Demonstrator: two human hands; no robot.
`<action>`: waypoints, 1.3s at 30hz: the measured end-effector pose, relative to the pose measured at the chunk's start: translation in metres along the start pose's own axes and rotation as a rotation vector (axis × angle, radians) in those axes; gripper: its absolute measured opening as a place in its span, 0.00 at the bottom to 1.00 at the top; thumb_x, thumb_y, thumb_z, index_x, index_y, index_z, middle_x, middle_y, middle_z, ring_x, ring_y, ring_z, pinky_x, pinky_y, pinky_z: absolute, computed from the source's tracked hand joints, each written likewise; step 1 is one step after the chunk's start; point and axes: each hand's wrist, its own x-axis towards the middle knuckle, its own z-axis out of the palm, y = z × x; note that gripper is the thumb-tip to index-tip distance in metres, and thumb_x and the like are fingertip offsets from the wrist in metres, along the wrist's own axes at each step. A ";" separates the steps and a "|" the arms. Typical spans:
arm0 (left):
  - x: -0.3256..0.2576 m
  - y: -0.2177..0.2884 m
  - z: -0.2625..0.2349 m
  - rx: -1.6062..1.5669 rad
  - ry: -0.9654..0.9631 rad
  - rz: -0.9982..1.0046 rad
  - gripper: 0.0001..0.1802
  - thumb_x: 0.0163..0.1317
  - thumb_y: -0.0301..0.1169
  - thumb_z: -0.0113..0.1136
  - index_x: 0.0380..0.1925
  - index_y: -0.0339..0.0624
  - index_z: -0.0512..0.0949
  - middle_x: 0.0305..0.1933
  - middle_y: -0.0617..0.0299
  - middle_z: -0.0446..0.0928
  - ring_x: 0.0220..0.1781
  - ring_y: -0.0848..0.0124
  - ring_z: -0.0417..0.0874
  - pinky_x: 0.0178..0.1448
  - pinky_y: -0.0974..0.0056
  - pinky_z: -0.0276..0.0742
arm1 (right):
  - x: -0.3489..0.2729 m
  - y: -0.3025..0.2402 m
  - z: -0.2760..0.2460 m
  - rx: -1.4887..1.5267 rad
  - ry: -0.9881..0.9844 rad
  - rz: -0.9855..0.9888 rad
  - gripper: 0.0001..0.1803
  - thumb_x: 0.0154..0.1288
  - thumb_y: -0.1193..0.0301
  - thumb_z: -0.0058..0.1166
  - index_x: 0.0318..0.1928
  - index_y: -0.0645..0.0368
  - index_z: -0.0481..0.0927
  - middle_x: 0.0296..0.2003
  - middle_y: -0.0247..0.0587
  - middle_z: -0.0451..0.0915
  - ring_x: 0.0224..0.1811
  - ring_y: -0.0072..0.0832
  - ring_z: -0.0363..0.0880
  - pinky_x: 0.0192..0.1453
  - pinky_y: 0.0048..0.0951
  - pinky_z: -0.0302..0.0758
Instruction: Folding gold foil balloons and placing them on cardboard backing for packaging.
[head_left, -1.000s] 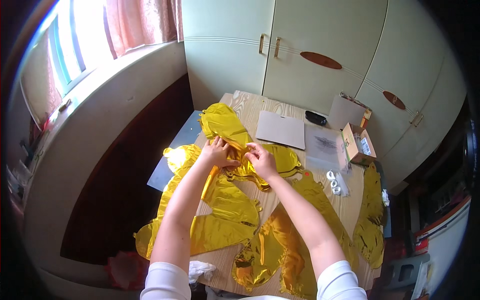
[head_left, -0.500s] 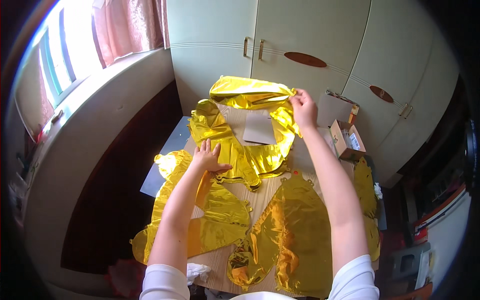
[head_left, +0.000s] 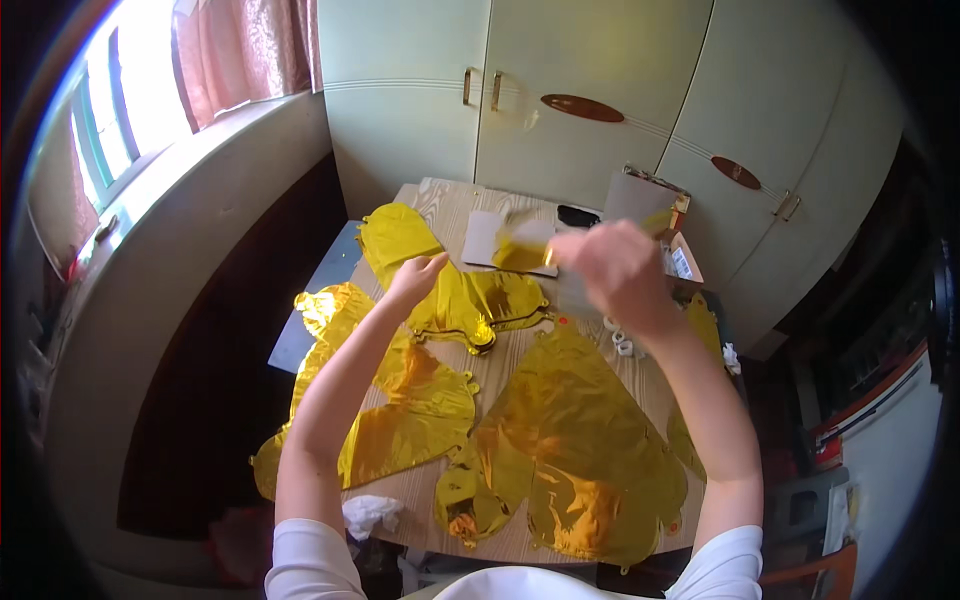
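Left hand [head_left: 415, 277] pinching gold foil balloon [head_left: 470, 300], right hand [head_left: 612, 270] blurred, grip unclear; wooden table [head_left: 520, 370], cream cupboards [head_left: 590, 90]

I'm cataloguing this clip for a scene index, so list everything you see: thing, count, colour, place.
Foil balloons: several, flat, gold, spread over the table; exact count unclear where they overlap.
Table: one, light wood, centre.
Sheet of paper: one, white, far side of the table.
Cardboard box: one, brown, open, far right of the table.
Dark flat object: one, black, far edge of the table.
Crumpled cloth: one, white, near left edge of the table.
Cupboard: pale green doors with brown handles, behind the table.
Curtain: pink, at the window on the left.
Left hand: resting on a gold balloon.
Right hand: raised, blurred; grip unclear.
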 end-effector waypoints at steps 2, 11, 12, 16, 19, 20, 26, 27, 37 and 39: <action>-0.035 0.033 0.017 -0.371 -0.138 -0.268 0.47 0.61 0.67 0.51 0.69 0.44 0.61 0.67 0.38 0.66 0.53 0.48 0.81 0.51 0.48 0.81 | -0.016 -0.032 -0.006 0.092 -0.077 -0.165 0.05 0.59 0.71 0.58 0.37 0.49 0.78 0.31 0.26 0.78 0.28 0.20 0.76 0.30 0.24 0.73; -0.101 0.049 0.081 0.104 -0.251 -0.218 0.64 0.49 0.61 0.71 0.73 0.36 0.46 0.54 0.39 0.74 0.43 0.57 0.84 0.38 0.56 0.81 | -0.064 -0.116 -0.005 0.254 -0.126 -0.370 0.06 0.57 0.68 0.56 0.36 0.49 0.78 0.35 0.24 0.79 0.31 0.16 0.75 0.30 0.20 0.69; -0.104 0.049 0.086 0.220 -0.233 -0.146 0.64 0.49 0.61 0.71 0.73 0.36 0.47 0.52 0.38 0.75 0.43 0.57 0.84 0.39 0.56 0.81 | -0.067 -0.119 -0.006 0.248 -0.121 -0.374 0.05 0.57 0.67 0.56 0.35 0.49 0.79 0.33 0.24 0.79 0.32 0.15 0.76 0.30 0.19 0.69; -0.118 0.039 0.114 0.582 -0.144 0.235 0.58 0.52 0.52 0.70 0.73 0.38 0.47 0.43 0.34 0.79 0.43 0.47 0.84 0.46 0.53 0.80 | -0.080 -0.120 -0.004 0.238 -0.120 -0.388 0.05 0.56 0.67 0.56 0.34 0.49 0.79 0.33 0.24 0.79 0.34 0.15 0.77 0.26 0.19 0.68; -0.124 0.043 0.122 0.699 -0.270 0.240 0.53 0.50 0.44 0.67 0.72 0.40 0.50 0.55 0.34 0.75 0.52 0.44 0.82 0.52 0.49 0.80 | -0.084 -0.121 -0.001 0.250 -0.088 -0.400 0.06 0.56 0.67 0.56 0.35 0.50 0.80 0.35 0.27 0.81 0.32 0.16 0.77 0.23 0.19 0.67; -0.127 0.044 0.127 0.775 -0.260 0.232 0.49 0.51 0.41 0.65 0.71 0.41 0.52 0.55 0.36 0.76 0.52 0.45 0.83 0.50 0.49 0.81 | -0.085 -0.122 -0.001 0.253 -0.090 -0.405 0.06 0.56 0.67 0.56 0.35 0.51 0.80 0.35 0.27 0.81 0.31 0.16 0.77 0.23 0.19 0.68; -0.126 0.055 0.132 0.886 -0.027 0.221 0.08 0.57 0.30 0.57 0.34 0.40 0.81 0.29 0.51 0.84 0.38 0.54 0.88 0.40 0.53 0.84 | -0.087 -0.123 -0.016 0.228 -0.091 -0.405 0.07 0.56 0.67 0.56 0.36 0.51 0.80 0.36 0.27 0.81 0.24 0.15 0.74 0.21 0.19 0.65; -0.113 0.047 0.127 0.871 -0.013 0.206 0.08 0.59 0.32 0.56 0.32 0.40 0.80 0.30 0.48 0.84 0.37 0.51 0.87 0.40 0.52 0.83 | -0.086 -0.123 -0.019 0.221 -0.084 -0.401 0.07 0.56 0.68 0.56 0.37 0.52 0.80 0.36 0.27 0.81 0.23 0.14 0.72 0.21 0.18 0.64; -0.082 0.092 0.132 -0.543 0.245 0.313 0.09 0.71 0.34 0.54 0.39 0.39 0.73 0.30 0.62 0.75 0.29 0.72 0.74 0.32 0.63 0.72 | -0.088 -0.117 -0.127 -0.140 -0.377 -0.027 0.19 0.58 0.73 0.54 0.52 0.48 0.80 0.27 0.27 0.73 0.18 0.17 0.67 0.20 0.20 0.65; -0.091 0.109 0.147 -0.715 0.179 0.245 0.08 0.71 0.34 0.54 0.39 0.41 0.72 0.30 0.66 0.73 0.28 0.77 0.71 0.30 0.67 0.69 | -0.096 -0.129 -0.146 -0.232 -0.524 0.066 0.17 0.57 0.74 0.55 0.49 0.54 0.82 0.23 0.28 0.68 0.21 0.20 0.68 0.22 0.22 0.67</action>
